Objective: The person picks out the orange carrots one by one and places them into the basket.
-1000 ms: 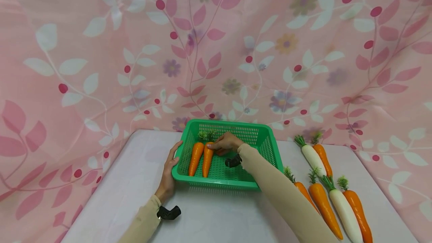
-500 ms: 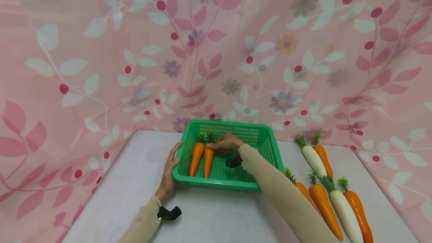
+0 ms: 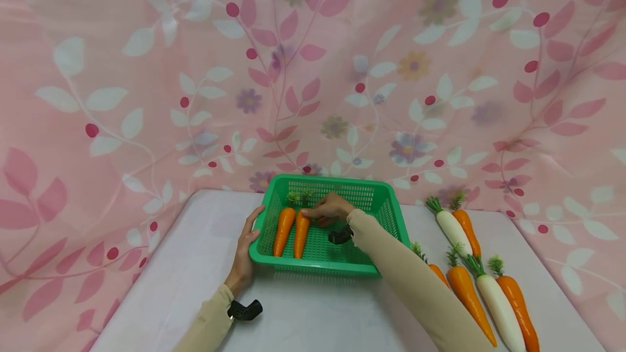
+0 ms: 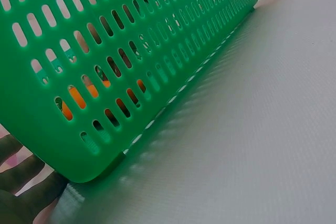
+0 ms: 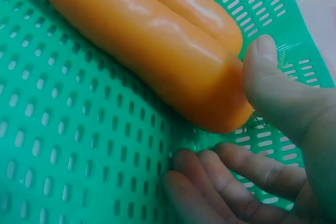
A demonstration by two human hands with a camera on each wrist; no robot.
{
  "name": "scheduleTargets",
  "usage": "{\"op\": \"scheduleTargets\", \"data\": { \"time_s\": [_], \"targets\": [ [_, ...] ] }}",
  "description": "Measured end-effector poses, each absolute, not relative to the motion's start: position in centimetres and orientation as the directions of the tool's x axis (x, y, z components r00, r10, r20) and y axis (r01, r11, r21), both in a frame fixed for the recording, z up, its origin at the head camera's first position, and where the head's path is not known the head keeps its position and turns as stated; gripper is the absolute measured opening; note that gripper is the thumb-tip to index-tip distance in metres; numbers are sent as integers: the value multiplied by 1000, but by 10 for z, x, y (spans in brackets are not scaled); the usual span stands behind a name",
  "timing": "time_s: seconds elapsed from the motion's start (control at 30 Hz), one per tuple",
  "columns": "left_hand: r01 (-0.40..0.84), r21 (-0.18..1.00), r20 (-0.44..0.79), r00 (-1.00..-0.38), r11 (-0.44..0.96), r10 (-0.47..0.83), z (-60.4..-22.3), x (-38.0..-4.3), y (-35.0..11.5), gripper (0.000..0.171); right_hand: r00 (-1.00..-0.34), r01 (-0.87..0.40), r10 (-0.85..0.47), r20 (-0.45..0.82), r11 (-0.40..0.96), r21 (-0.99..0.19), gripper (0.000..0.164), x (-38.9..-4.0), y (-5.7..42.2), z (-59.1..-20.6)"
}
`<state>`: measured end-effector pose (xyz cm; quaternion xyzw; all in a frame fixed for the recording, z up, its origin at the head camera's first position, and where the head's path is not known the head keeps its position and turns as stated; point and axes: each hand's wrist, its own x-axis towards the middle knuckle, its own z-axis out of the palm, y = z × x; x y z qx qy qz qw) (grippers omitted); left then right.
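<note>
A green plastic basket (image 3: 332,268) with slotted walls stands on the white-covered table. My left hand (image 3: 243,257) holds its left side at the rim; in the left wrist view several fingers (image 4: 39,179) show beyond the basket's lower corner. Inside, two orange carrots with green tops lie side by side at the left. My right hand (image 3: 330,208) grips the right-hand carrot (image 3: 301,238) at its thick top end. In the right wrist view the thumb (image 5: 260,69) lies on that end and the other fingers curl below it. The left-hand carrot (image 3: 283,235) lies against it.
Right of the basket, several carrots (image 3: 469,300) and two white radishes (image 3: 501,308) lie on the table (image 3: 166,287), leafy ends pointing away from me. A pink floral cloth (image 3: 313,96) hangs behind the table.
</note>
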<state>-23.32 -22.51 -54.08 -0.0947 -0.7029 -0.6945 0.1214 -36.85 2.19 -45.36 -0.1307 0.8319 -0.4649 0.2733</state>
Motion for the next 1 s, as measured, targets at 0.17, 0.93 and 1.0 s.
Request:
{"op": "scheduleTargets", "data": {
  "time_s": [0.17, 0.93, 1.0],
  "targets": [
    [300, 954, 300, -953, 29, -28, -542, -234, -224, 59, -816, 20, -468, -340, 564, -825, 48, -367, 30, -451],
    [291, 956, 292, -956, 23, -27, -540, -231, -224, 58, -905, -204, -416, -92, 612, -764, 41, -346, 146, -409],
    [292, 956, 292, -956, 20, -33, -540, -231, -225, 58, -918, -219, -394, -50, 606, -765, 40, -341, 153, -404]
  ]
}}
